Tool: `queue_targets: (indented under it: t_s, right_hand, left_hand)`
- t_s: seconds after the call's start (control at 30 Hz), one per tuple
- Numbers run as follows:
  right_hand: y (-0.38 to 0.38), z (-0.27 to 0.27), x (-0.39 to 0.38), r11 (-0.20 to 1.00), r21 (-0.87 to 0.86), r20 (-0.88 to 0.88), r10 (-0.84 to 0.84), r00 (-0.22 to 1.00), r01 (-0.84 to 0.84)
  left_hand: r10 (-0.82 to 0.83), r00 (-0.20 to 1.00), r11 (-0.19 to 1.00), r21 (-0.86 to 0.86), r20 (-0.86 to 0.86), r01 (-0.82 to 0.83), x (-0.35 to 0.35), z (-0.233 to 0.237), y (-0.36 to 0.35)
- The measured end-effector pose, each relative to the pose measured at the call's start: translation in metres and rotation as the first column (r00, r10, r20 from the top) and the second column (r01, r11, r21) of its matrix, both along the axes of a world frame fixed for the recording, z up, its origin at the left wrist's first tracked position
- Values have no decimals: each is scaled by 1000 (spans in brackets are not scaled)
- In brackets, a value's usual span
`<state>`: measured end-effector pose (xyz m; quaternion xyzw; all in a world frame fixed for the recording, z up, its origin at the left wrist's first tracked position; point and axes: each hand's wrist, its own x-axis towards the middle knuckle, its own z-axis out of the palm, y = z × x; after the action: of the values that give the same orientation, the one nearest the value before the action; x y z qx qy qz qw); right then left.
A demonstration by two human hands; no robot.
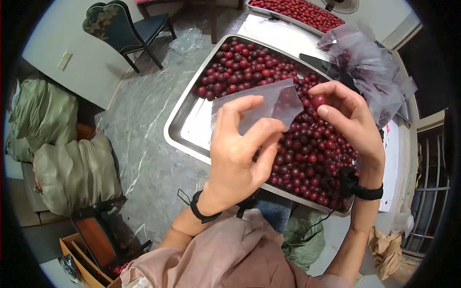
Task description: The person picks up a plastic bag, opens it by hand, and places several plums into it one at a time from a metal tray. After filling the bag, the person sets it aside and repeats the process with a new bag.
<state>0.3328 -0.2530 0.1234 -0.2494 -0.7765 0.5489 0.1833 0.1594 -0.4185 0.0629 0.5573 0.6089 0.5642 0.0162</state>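
My left hand (242,149) is curled around a clear plastic bag (276,101). Its thumb and index finger are bent in front of the bag, and the other fingertips are partly hidden. Between the thumb and fingers of my right hand (353,115) is one round red fruit (318,101), just right of the bag. Below both hands lies a wide metal tray (185,115) of small round fruits (307,165), bright red to dark red, like small plums or large cherries. The bag and hands cover part of the fruit.
A second tray of red fruit (297,15) stands at the back. Loose clear bags (370,67) are heaped at the right. A dark chair (127,31) stands at the back left, with full green sacks (77,173) at the left. Brown paper (386,249) lies lower right.
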Motion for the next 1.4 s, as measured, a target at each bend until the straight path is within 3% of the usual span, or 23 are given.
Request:
queue_targets:
  t_s: [0.23, 0.33, 0.43, 0.47, 0.63, 0.7, 0.83, 0.9, 1.0, 1.03, 1.1, 1.13, 1.17, 1.23, 1.27, 1.3, 1.33, 1.37, 1.4]
  right_hand:
    - [0, -5, -35, 971, 21, 91, 234, 968, -236]
    - [6, -11, -46, 927, -220, 158, 341, 926, -304]
    - [16, -30, -62, 885, -135, 118, 461, 879, -446]
    - [17, -29, -67, 880, -195, 184, 466, 865, -433]
    - [29, -52, -85, 738, -374, 108, 637, 763, -562]
    - [26, -58, -92, 759, -412, 182, 611, 770, -505]
    - [19, -73, -90, 774, -501, 170, 526, 833, -387]
    - [9, -73, -92, 551, -817, 40, 350, 936, -171]
    - [-3, -70, -96, 516, -851, 42, 254, 966, -99]
    - [2, -82, -96, 516, -851, 43, 247, 968, -93]
    - [19, -114, -95, 563, -785, -14, 401, 916, -259]
    - [13, -100, -95, 421, -883, -63, 335, 940, -209]
    - [14, -124, -102, 213, -948, -186, 232, 955, -237]
    - [17, -109, -88, 375, -903, -107, 275, 955, -209]
    - [24, -125, -89, 540, -800, -78, 340, 937, -263]
    - [15, -116, -93, 638, -646, -216, 375, 902, -420]
    - [11, -96, -91, 714, -581, -109, 407, 907, -391]
    - [-1, -58, -94, 778, -509, 2, 428, 904, -368]
    - [-3, -53, -88, 684, -585, -202, 399, 894, -437]
  left_hand:
    - [-5, 998, 1000, 7, -56, 6, 7, -3, 5]
    - [3, 997, 999, 37, -74, -1, 10, -6, 10]
    - [-6, 998, 999, 46, -66, 9, 14, -11, 14]
    - [-1, 998, 998, 58, -66, 5, 15, -15, 16]
    - [-23, 999, 998, 49, -39, 25, 21, -19, 20]
    - [-24, 998, 998, 55, -53, 27, 22, -19, 21]
    - [-34, 998, 999, 30, -52, 36, 22, -18, 20]
    - [-28, 998, 999, 38, -48, 29, 23, -20, 20]
    - [-16, 998, 999, 48, -53, 19, 23, -19, 21]
    - [-11, 998, 999, 49, -61, 14, 22, -18, 20]
    - [-34, 998, 998, 44, -52, 37, 19, -19, 18]
    - [-52, 998, 998, 40, -44, 54, 17, -19, 18]
    - [-39, 998, 999, 23, -59, 40, 17, -18, 18]
    - [-31, 995, 999, 17, -90, 33, 14, -15, 16]
    - [-24, 995, 1000, 9, -100, 25, 12, -10, 13]
    - [-25, 993, 1000, 2, -114, 25, 9, -7, 12]
    - [-37, 994, 999, 23, -106, 40, 7, -7, 12]
    - [-46, 994, 998, 44, -98, 50, 4, -7, 11]
    - [-42, 995, 998, 36, -89, 45, 2, -9, 9]
